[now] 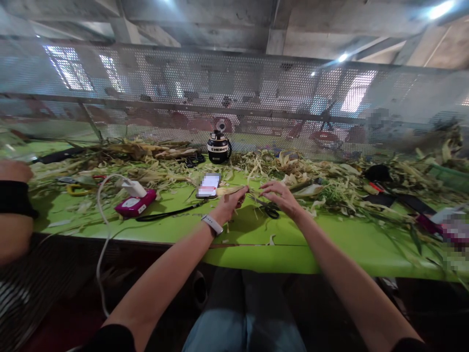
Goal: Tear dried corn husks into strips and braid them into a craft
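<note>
My left hand (231,203) is closed round a pale corn husk piece (230,190) held just above the green table (256,244); a white band sits on that wrist. My right hand (281,196) hovers to its right with fingers spread and curved, palm down, touching thin husk strips. Black-handled scissors (269,209) lie on the table directly under the right hand. A phone (208,185) lies face up just left of my left hand.
Dry husks and leaves (330,181) are heaped along the back of the table before a perforated metal screen (234,93). A black jug (219,146), a magenta box (135,204) with white charger and cable, and another person's arm (12,215) at the far left.
</note>
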{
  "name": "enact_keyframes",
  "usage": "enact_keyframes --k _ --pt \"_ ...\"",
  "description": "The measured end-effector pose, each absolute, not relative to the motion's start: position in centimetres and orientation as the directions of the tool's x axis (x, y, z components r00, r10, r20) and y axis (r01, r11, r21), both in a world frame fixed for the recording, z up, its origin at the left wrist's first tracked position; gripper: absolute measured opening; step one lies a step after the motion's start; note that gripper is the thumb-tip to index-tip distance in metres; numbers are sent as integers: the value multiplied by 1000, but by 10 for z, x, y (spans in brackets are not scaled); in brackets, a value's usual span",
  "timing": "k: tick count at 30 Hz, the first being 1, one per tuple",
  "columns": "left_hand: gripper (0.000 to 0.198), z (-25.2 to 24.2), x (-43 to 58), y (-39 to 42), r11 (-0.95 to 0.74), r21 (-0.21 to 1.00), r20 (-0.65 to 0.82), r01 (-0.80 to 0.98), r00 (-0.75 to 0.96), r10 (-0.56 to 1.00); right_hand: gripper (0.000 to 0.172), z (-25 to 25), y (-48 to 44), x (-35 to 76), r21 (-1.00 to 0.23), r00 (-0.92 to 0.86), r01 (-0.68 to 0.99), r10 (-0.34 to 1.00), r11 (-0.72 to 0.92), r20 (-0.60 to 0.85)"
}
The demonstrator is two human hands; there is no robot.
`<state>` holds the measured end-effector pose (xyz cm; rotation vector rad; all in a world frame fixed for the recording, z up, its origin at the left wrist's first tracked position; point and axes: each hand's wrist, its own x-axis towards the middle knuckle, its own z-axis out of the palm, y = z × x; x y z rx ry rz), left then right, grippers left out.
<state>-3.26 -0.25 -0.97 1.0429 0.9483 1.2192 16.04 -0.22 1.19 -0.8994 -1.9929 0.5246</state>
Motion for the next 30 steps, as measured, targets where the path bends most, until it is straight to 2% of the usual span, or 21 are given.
enact_keyframes --k 7,16,20,26,30 --pt "40 -13 -33 -2 -72 976 101 -204 137 985 21 3 4 152 -514 -395 471 692 717 604" --pt "36 -18 -33 4 -97 970 120 -221 90 989 15 3 4 153 -551 -442 453 713 701 543" --pt "34 -16 -32 2 -57 968 73 -246 54 996 18 5 2 153 -580 -463 448 732 680 500" --pt "39 -6 -32 -4 65 963 -15 -260 190 982 18 2 6 155 -609 -451 428 742 668 496" --pt "41 -6 -31 -5 48 973 -5 -224 188 982 16 2 6 154 -602 -457 453 752 657 476"
